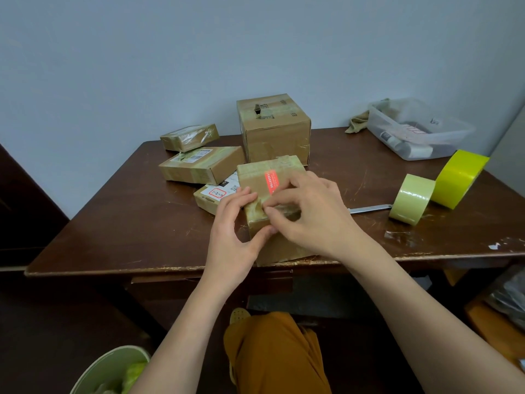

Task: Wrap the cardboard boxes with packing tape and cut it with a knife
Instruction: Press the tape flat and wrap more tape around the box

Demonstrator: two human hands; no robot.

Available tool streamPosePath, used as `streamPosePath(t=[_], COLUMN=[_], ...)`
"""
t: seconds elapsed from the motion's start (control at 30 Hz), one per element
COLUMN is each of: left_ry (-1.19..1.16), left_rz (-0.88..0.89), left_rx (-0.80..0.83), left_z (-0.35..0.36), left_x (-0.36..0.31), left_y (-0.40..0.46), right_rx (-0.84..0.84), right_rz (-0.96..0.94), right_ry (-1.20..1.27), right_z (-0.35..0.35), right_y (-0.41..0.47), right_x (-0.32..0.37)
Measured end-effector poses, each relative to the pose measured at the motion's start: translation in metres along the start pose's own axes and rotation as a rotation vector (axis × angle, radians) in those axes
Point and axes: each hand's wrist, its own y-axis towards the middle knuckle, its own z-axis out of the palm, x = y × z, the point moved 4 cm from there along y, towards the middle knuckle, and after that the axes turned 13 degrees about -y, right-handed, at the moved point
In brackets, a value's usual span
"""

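Single head view, from above and behind both hands, facing forward and down. Left hand (235, 220) and right hand (309, 214) close, mid-frame.

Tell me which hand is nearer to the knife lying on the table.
Right. The right hand is on the near box, just left of the knife, apart from it. The left hand holds the box's far side, farther from the knife.

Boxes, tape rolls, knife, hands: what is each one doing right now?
Box with red sticker: on table edge, taped, held.
Left hand: grips the box's near corner.
Right hand: fingers pinch at tape on top.
Pale tape roll: standing on edge, idle.
Yellow tape roll: idle beside it.
Knife: lying flat, untouched.
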Motion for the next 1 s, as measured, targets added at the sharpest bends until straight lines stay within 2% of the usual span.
streamPosePath(t=[0.3, 0.5, 1.0], left_ry=[-0.033, -0.024, -0.026], left_rz=[-0.007, -0.008, -0.004], left_rx=[0.007, 0.009, 0.008], left_z=[0.002, 0.002, 0.001], left_x=[-0.001, -0.002, 0.001], left_y=[0.000, 0.000, 0.000], right_rx=[-0.026, 0.013, 0.101], right_rz=[0.135, 0.188, 0.295], right_ry=[0.129, 0.287, 0.146], right_z=[0.002, 0.003, 0.005], right_y=[0.013, 0.014, 0.020], right_x=[0.004, -0.005, -0.007])
